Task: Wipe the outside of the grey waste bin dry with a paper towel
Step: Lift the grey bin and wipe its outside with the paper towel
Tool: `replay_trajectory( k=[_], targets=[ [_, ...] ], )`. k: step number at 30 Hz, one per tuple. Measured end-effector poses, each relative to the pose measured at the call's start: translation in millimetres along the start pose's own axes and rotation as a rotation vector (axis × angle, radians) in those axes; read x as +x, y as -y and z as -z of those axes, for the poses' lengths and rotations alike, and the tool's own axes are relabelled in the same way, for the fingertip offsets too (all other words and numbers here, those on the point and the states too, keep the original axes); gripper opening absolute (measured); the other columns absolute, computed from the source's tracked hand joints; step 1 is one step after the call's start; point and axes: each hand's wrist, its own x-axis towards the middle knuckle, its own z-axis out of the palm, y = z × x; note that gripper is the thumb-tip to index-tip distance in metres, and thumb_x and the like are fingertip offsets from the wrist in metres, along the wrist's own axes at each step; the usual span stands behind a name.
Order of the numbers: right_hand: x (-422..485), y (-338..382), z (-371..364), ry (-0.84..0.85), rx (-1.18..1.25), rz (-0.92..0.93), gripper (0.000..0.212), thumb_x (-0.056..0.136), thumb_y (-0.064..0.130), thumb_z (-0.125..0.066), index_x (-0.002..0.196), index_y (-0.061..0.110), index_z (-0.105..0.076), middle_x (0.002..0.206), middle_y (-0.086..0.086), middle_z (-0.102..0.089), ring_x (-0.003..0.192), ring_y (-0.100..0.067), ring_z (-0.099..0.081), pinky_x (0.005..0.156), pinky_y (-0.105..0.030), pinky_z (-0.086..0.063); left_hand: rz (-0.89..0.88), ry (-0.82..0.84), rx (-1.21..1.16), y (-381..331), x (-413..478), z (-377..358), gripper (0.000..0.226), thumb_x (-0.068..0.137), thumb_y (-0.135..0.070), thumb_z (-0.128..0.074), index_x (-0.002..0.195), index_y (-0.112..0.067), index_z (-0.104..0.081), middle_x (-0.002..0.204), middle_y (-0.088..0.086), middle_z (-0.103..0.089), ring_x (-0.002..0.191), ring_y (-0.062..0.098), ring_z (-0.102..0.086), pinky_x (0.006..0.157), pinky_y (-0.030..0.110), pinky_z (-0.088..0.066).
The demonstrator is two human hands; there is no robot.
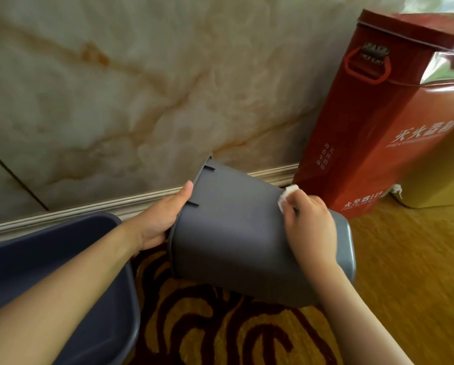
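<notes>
Though bin [236, 233] tilted, towel [286, 197] against it.

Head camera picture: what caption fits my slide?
Left hand steadies tilted grey bin; right hand wipes with paper towel.

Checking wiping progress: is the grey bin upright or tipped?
Tipped on its side: the grey bin has its rim facing left, gripped by the left hand.
</notes>
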Motion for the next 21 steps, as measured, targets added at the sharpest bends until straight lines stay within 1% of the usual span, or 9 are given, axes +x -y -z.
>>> replay_trajectory(
  k=[3, 6, 8, 11, 13, 15, 16, 18, 21],
  targets=[
    [-15, -17, 6, -0.026, -0.058, -0.046, 0.013, 0.091, 0.014, -0.055, 0.084, 0.005, -0.06, 0.085, -0.013, -0.063, 0.066, -0.023, -0.05, 0.054, -0.03, -0.04, 0.039, 0.003, -0.052, 4, -2, 7, 0.051, 0.077, -0.057, -0.038, 0.107, -0.026, -0.065, 0.108, -0.001, -0.073, 0.101, 0.015, -0.067, 0.071, 0.022, -0.055],
    [-17, -18, 7, -0.015, -0.1, -0.045, 0.013, 0.092, 0.013, -0.054, 0.085, 0.004, -0.059, 0.084, -0.013, -0.063, 0.069, -0.026, -0.054, 0.053, -0.031, -0.04, 0.086, 0.054, -0.09, 2, -2, 12, 0.052, 0.077, -0.057, -0.04, 0.105, -0.025, -0.07, 0.111, 0.002, -0.072, 0.103, 0.017, -0.067, 0.073, 0.024, -0.056],
    [-16, -16, 7, -0.004, -0.116, -0.029, 0.014, 0.092, 0.014, -0.054, 0.085, 0.004, -0.059, 0.084, -0.014, -0.063, 0.07, -0.027, -0.054, 0.054, -0.032, -0.041, 0.112, 0.054, -0.129, -6, 0, 16, 0.057, 0.078, -0.061, -0.039, 0.108, -0.022, -0.069, 0.111, 0.005, -0.072, 0.101, 0.02, -0.068, 0.073, 0.029, -0.058],
    [-17, -13, 7, -0.013, -0.152, -0.001, 0.013, 0.092, 0.013, -0.054, 0.085, 0.004, -0.06, 0.083, -0.014, -0.064, 0.069, -0.025, -0.054, 0.052, -0.03, -0.04, 0.116, -0.072, -0.199, -22, 12, 19, 0.061, 0.085, -0.062, -0.031, 0.113, -0.015, -0.058, 0.103, 0.008, -0.073, 0.089, 0.021, -0.071, 0.073, 0.036, -0.057],
    [-16, -9, 8, -0.059, -0.113, -0.026, 0.012, 0.09, 0.014, -0.055, 0.083, 0.005, -0.058, 0.078, -0.014, -0.063, 0.064, -0.023, -0.05, 0.048, -0.028, -0.032, 0.109, -0.203, -0.088, -28, 21, 9, 0.053, 0.089, -0.057, -0.033, 0.104, -0.014, -0.061, 0.091, 0.005, -0.074, 0.077, 0.016, -0.072, 0.065, 0.031, -0.058],
    [-6, 2, 7, -0.102, -0.004, -0.048, 0.013, 0.09, 0.019, -0.055, 0.083, 0.008, -0.055, 0.076, -0.013, -0.063, 0.066, -0.027, -0.054, 0.051, -0.029, -0.028, 0.109, -0.312, 0.04, -31, 28, -2, 0.048, 0.089, -0.054, -0.038, 0.088, -0.014, -0.065, 0.073, 0.0, -0.075, 0.063, 0.013, -0.071, 0.051, 0.025, -0.055],
    [2, 11, 4, -0.092, 0.059, -0.022, 0.014, 0.09, 0.02, -0.055, 0.084, 0.008, -0.055, 0.079, -0.012, -0.064, 0.072, -0.029, -0.057, 0.054, -0.031, -0.031, 0.116, -0.342, 0.086, -32, 31, -6, 0.048, 0.089, -0.054, -0.039, 0.084, -0.015, -0.066, 0.069, -0.002, -0.075, 0.063, 0.013, -0.071, 0.048, 0.023, -0.054],
    [19, 34, -9, -0.009, 0.162, 0.1, 0.013, 0.091, 0.02, -0.055, 0.087, 0.008, -0.054, 0.084, -0.012, -0.066, 0.081, -0.031, -0.059, 0.06, -0.034, -0.037, 0.132, -0.365, 0.115, -34, 33, -9, 0.047, 0.089, -0.054, -0.039, 0.082, -0.016, -0.066, 0.067, -0.003, -0.074, 0.066, 0.013, -0.07, 0.049, 0.024, -0.052],
    [42, 73, -35, 0.184, 0.229, 0.271, 0.01, 0.092, 0.018, -0.051, 0.096, 0.009, -0.052, 0.095, -0.015, -0.066, 0.089, -0.034, -0.058, 0.062, -0.032, -0.032, 0.119, -0.346, 0.042, -34, 36, -11, 0.046, 0.091, -0.049, -0.039, 0.076, -0.015, -0.066, 0.058, -0.003, -0.073, 0.056, 0.012, -0.07, 0.052, 0.024, -0.052]
  ],
)
